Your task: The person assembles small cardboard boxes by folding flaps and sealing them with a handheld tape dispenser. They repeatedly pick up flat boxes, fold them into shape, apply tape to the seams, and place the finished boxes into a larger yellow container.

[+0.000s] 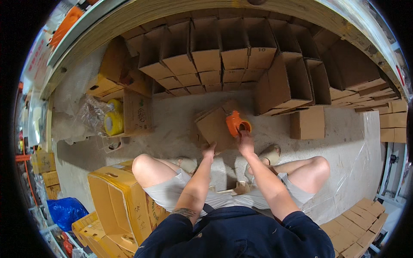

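Between my knees stands a brown cardboard box (213, 127), tilted a little. My left hand (209, 150) is closed on its near lower edge. In my right hand (246, 143) is an orange tape dispenser (233, 123) with a roll of yellowish tape, held against the box's right side. The fingers of my right hand wrap its near end, partly hidden by the hand itself. Whether tape is stuck to the box there, I cannot make out.
Rows of open-topped cardboard boxes (211, 60) line the far side under a wooden beam (172, 13). A small closed box (308, 123) sits at right. Yellow tape rolls (113, 118) lie at left, and a large open carton (112, 206) stands by my left knee. Flat-topped boxes (357, 223) are lower right.
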Demonstrator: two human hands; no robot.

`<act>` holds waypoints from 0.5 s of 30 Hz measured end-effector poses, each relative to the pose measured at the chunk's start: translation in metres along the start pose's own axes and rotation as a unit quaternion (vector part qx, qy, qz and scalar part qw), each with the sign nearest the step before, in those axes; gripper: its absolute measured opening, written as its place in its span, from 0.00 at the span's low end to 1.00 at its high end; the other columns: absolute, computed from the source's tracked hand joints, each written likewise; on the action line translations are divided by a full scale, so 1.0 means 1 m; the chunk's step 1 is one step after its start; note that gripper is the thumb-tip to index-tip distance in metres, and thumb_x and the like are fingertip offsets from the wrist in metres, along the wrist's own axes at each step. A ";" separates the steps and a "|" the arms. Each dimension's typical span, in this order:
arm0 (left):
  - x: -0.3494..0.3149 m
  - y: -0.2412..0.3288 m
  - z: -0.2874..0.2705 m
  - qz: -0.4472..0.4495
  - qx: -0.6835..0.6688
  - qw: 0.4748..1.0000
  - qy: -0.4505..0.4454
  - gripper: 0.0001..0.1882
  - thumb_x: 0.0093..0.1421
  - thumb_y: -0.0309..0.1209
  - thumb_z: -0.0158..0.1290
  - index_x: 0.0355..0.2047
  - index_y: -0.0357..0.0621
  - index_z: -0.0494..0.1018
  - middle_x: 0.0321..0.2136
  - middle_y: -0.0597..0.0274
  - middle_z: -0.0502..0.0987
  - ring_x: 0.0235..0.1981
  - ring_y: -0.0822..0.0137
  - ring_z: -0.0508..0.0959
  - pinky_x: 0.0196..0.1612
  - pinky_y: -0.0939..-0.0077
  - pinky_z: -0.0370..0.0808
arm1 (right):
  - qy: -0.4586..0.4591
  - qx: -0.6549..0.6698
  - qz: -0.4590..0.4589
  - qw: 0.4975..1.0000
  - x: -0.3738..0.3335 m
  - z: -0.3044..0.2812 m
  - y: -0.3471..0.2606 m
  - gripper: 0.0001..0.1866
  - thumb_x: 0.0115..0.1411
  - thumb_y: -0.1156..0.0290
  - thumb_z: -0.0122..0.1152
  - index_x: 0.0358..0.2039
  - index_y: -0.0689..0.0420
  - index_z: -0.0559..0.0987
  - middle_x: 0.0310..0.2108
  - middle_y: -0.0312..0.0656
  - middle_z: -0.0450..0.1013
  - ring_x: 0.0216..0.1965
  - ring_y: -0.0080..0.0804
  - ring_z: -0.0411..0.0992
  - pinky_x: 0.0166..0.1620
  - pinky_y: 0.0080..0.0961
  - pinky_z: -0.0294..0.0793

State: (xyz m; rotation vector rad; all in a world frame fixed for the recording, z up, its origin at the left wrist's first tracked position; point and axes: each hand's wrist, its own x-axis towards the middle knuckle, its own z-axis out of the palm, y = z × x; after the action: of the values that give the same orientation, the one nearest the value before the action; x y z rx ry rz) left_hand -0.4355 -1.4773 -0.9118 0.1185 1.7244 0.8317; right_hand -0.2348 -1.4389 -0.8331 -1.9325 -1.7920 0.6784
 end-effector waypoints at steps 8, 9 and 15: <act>0.000 0.044 -0.052 0.145 0.238 0.947 0.162 0.27 0.49 0.37 0.70 0.49 0.41 0.77 0.42 0.60 0.83 0.41 0.61 0.81 0.46 0.68 0.76 | 0.084 0.029 0.078 0.993 0.017 -0.017 -0.001 0.21 0.61 0.69 0.56 0.55 0.58 0.73 0.49 0.58 0.73 0.51 0.60 0.71 0.53 0.49 0.72; -0.005 0.055 -0.056 0.119 0.217 0.960 0.128 0.26 0.49 0.33 0.68 0.48 0.37 0.77 0.45 0.57 0.82 0.42 0.63 0.80 0.46 0.67 0.76 | 0.060 0.033 0.098 0.993 0.021 -0.017 -0.001 0.22 0.61 0.70 0.56 0.56 0.58 0.73 0.48 0.58 0.74 0.51 0.58 0.72 0.53 0.49 0.73; -0.067 0.146 -0.065 0.192 0.064 0.977 0.069 0.14 0.47 0.22 0.56 0.37 0.33 0.79 0.34 0.52 0.81 0.38 0.62 0.79 0.43 0.66 0.73 | 0.025 -0.056 0.120 0.991 0.028 -0.002 -0.004 0.17 0.62 0.64 0.56 0.49 0.57 0.77 0.47 0.55 0.76 0.48 0.55 0.74 0.51 0.48 0.75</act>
State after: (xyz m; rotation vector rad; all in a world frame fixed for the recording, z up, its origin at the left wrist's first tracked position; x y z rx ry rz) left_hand -0.5188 -1.4312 -0.7675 0.5039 1.9162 1.0274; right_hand -0.2353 -1.4107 -0.8304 -2.2434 -1.6147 0.6101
